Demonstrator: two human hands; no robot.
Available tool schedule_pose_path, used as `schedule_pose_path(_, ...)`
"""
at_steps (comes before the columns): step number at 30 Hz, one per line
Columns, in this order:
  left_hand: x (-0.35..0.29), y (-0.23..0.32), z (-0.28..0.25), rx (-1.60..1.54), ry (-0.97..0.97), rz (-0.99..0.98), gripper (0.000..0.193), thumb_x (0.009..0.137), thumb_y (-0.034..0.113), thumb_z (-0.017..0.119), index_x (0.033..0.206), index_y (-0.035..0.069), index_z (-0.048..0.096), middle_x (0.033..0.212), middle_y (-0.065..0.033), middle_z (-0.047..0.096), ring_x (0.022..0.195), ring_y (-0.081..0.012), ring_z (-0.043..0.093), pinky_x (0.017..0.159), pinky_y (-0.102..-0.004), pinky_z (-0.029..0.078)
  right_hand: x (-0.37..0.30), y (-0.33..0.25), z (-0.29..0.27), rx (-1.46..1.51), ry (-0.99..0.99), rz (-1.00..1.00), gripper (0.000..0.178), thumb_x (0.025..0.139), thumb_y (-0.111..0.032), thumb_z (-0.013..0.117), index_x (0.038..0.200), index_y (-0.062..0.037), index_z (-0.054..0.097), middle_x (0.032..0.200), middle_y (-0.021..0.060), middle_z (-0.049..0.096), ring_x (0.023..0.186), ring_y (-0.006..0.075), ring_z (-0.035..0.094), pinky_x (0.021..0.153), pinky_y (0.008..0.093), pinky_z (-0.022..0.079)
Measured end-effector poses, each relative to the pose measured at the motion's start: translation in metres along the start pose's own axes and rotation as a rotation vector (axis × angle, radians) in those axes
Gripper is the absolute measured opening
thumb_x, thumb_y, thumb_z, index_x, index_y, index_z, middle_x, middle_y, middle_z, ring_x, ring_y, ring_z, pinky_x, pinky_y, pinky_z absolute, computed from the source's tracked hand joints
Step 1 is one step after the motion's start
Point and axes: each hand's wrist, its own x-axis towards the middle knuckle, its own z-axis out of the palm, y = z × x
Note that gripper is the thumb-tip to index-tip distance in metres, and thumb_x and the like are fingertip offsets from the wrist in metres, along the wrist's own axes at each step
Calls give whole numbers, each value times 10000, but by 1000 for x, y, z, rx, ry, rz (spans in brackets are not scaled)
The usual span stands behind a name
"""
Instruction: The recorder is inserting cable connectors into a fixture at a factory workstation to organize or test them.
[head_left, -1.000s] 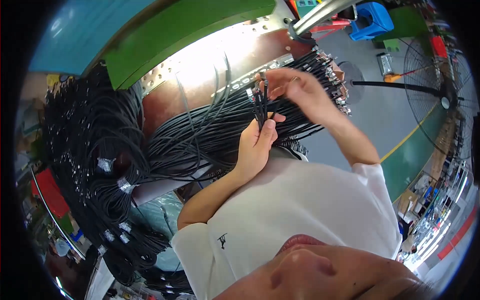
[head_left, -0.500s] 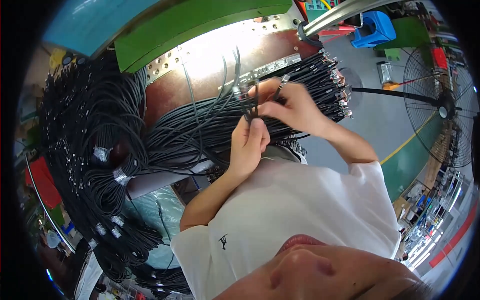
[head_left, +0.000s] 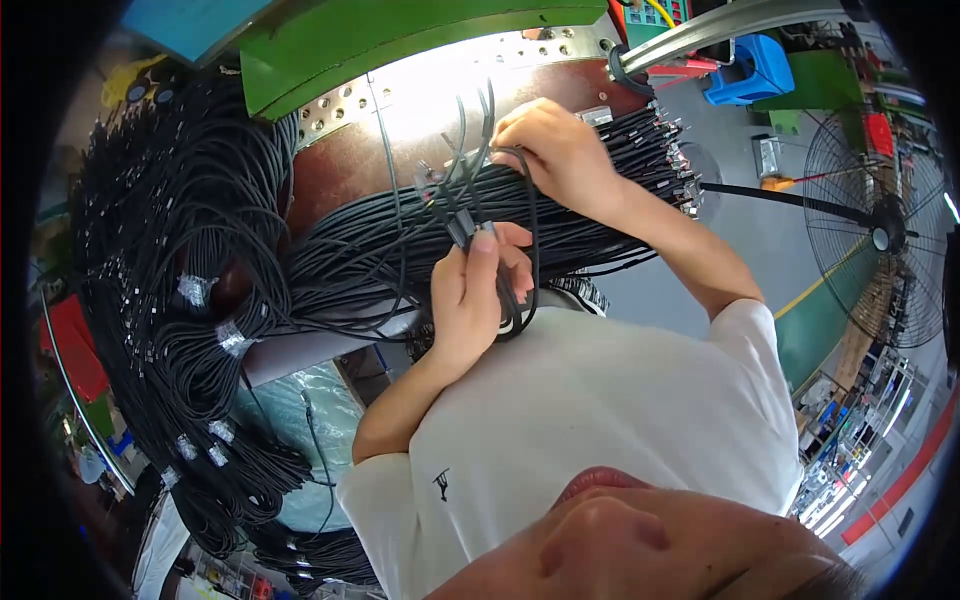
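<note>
My left hand (head_left: 468,305) is closed round a few black cables, whose dark connector ends (head_left: 462,228) stick up past the thumb. Above and to the right, my right hand (head_left: 565,158) is bent over a metal strip (head_left: 597,116) on the brown worktop, its fingers pinching a black cable (head_left: 532,215). That cable loops down from the fingertips toward my left hand. The fingertips' exact grip is partly hidden. Beneath both hands lies a thick bundle of long black cables (head_left: 360,245), with metal-tipped ends (head_left: 680,165) at the right.
Coiled black cables, tied with silvery wraps (head_left: 232,338), hang at the left. A green beam (head_left: 420,45) and a perforated metal strip border the brightly lit worktop (head_left: 335,175) at the back. A blue stool (head_left: 750,70) and black fan (head_left: 880,225) stand to the right.
My right hand has moved up and away from my left, to the metal strip, with a cable looped between them. My left hand has shifted slightly down and left, still holding cables.
</note>
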Motion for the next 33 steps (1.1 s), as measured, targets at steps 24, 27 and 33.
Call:
schedule_pose_path(24, 13, 1, 6, 123, -219, -130, 400, 1004, 286, 363, 1079, -52, 563, 663, -39, 568, 570, -80, 505, 540, -221, 408, 8, -3, -18, -85, 82, -202, 230, 709, -56, 633, 933, -61, 578, 934, 73, 583, 881, 252, 568, 732, 363, 476)
schedule_pose_path(27, 15, -6, 0, 53, -47, -23, 420, 1003, 293, 372, 1207, -51, 499, 675, -35, 562, 580, -77, 502, 551, -210, 415, -5, 16, -19, 6, 76, -63, 216, 701, 7, 649, 899, -61, 597, 901, 74, 587, 857, 267, 574, 697, 345, 488)
schedule_pose_path(33, 10, 5, -1, -181, -83, -157, 466, 999, 414, 306, 1197, 15, 441, 561, -13, 458, 472, -54, 386, 455, -193, 326, -1, 8, -20, 5, -232, -28, 259, 643, 26, 615, 887, -46, 567, 877, 76, 562, 861, 269, 539, 690, 349, 490)
